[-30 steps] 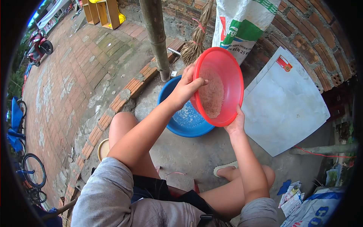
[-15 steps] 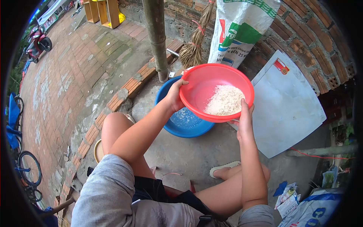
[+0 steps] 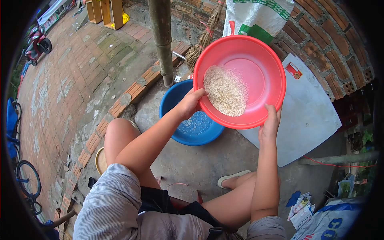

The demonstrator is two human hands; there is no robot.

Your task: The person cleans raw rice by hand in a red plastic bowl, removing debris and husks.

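Between my two hands a red plastic basin [image 3: 262, 72] is held up, tilted so that its inside faces me. A heap of pale, off-white grains or flakes [image 3: 227, 92] lies against its left side; I cannot make out the exact kind. My left hand [image 3: 191, 104] grips the rim at the lower left, thumb over the edge. At the lower right, my right hand [image 3: 271, 122] holds the rim, its other fingers partly hidden beneath. Below and to the left, a blue basin [image 3: 192, 139] stands on the ground, partly covered by the red one, with whitish bits inside.
A bamboo post [image 3: 161, 40] rises behind the blue basin. Beyond the red basin are a straw broom [image 3: 196, 50], a printed white sack [image 3: 260, 18] and a brick wall [image 3: 316, 44]. A pale flat board [image 3: 310, 108] lies at right. A sandalled foot [image 3: 232, 180] rests below.
The red basin has risen and tilted more toward me. Its grain heap has shifted from the right side to the left. Both hands still hold the rim.
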